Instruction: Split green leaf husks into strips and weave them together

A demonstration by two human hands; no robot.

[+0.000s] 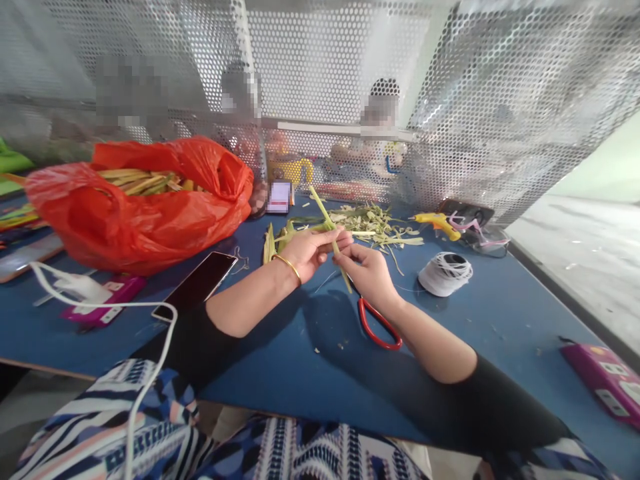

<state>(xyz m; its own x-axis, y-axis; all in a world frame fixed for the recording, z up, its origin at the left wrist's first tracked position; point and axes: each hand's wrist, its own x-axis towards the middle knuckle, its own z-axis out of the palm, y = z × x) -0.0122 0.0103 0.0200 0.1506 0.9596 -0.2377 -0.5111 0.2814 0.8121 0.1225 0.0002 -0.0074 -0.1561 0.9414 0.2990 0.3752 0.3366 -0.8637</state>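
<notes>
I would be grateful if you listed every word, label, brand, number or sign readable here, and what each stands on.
None can be read with certainty.
Lit screen near the perforated partition: pixelated, unreadable.
Purple power strip at the right edge: any markings too small and blurred to read.
Smartphone with the dark screen: no text visible.

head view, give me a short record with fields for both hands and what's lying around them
left hand: the left hand holds a green strip in its fingers
right hand: the right hand pinches the same strip lower down
near hands: red-handled scissors, plant scraps
left side: red plastic bag with dry strips inside, dark phone
right side: thread spool, yellow glue gun
surface: blue table
behind: perforated screen
</notes>
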